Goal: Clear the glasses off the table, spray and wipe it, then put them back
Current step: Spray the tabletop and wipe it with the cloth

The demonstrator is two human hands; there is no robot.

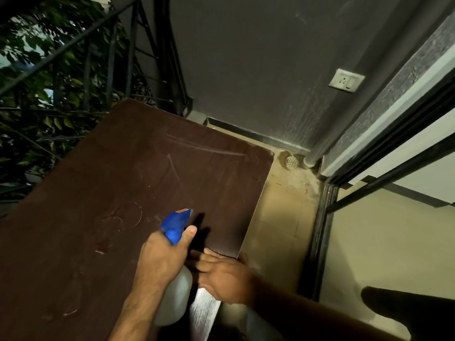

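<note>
Gripping the neck of a spray bottle [173,286], the left hand [161,259] holds it over the near right part of the dark brown table [118,183], thumb up against the blue trigger head [176,223]. The bottle's long axis runs from its translucent body near the viewer up to the head, whose nozzle points away and to the right, across the tabletop. The right hand [224,276] rests at the table's near right corner, fingers laid flat and relaxed, grasping nothing. Faint ring marks [115,221] show on the surface.
</note>
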